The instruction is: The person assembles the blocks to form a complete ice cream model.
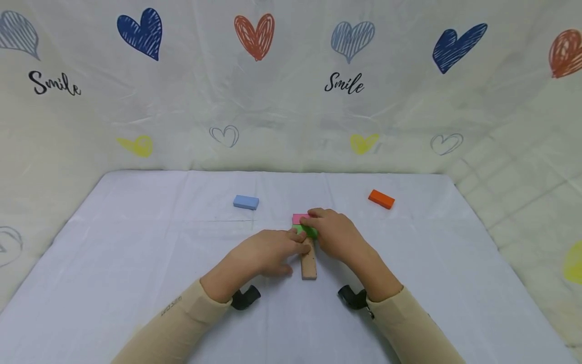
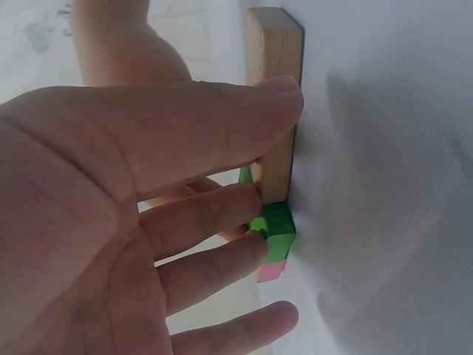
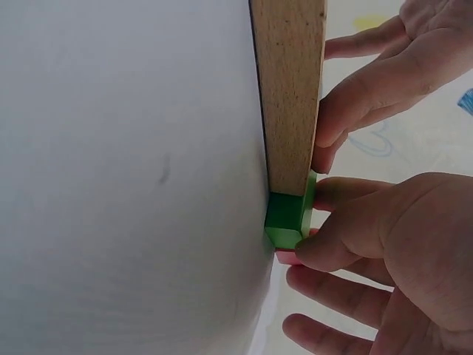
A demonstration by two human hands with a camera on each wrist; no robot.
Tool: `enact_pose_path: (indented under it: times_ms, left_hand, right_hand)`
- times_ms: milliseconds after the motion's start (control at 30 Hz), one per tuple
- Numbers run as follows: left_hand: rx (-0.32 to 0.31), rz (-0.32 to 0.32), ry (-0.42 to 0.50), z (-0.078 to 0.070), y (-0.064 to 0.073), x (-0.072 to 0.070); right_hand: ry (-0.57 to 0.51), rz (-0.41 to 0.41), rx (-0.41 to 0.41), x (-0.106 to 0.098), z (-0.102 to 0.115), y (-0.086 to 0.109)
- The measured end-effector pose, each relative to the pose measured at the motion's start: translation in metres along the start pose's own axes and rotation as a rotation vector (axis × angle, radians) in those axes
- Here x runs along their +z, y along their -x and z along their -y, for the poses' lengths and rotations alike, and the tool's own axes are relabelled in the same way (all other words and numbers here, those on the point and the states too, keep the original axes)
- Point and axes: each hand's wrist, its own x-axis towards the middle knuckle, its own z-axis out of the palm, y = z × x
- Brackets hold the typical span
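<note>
A long plain wooden block [image 1: 309,268] lies on the white cloth, its far end meeting a green block [image 1: 311,232] set crosswise. Just beyond the green one, a pink block [image 1: 297,219] lies alongside it. My left hand [image 1: 268,251] reaches in from the left, its fingertips at the green block's left end and over the wooden block's far end. From the right, my right hand [image 1: 338,234] touches the green and pink blocks with thumb and fingertips, covering their right ends. Both hands' fingers look mostly extended in the wrist views.
A light blue block [image 1: 246,202] lies behind and to the left, an orange block [image 1: 381,199] behind and to the right. A patterned curtain [image 1: 291,101] hangs behind the table. Black wrist cameras [image 1: 246,298] show beneath the sleeves.
</note>
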Motion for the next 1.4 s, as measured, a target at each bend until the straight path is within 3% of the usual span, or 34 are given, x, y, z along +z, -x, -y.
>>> enact_pose_path:
  times_ms: [333, 733, 1233, 1400]
  left_hand:
    - [0.007, -0.006, -0.003, -0.0005, 0.0010, -0.0011]
    - [0.004, -0.010, -0.023, -0.0007, 0.0004, -0.0009]
    - [0.001, 0.010, 0.003, 0.0027, 0.0014, -0.0015]
    - [0.035, -0.031, -0.007, 0.0088, 0.0005, -0.0017]
  right_hand:
    - [-0.007, 0.001, 0.003, 0.0004, 0.0004, 0.0012]
    - [-0.099, -0.053, -0.028, -0.0002, 0.0008, 0.0016]
    - [-0.075, -0.048, -0.033, -0.0004, -0.0007, -0.0010]
    - [-0.075, -0.042, -0.040, -0.0006, -0.0013, -0.0010]
